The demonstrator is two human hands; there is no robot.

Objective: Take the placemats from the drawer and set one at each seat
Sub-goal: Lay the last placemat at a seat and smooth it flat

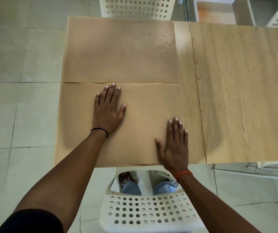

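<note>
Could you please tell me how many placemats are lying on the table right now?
2. The near placemat lies under both flat hands; the far placemat lies beyond it, edges meeting, by the opposite chair.

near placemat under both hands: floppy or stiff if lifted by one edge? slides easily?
Near placemat lies dead flat and looks sheet-thin, so it probably droops if lifted by one edge. Likely light, so it may slide on the smooth wood table. Left hand and right hand press it flat, open.
</note>
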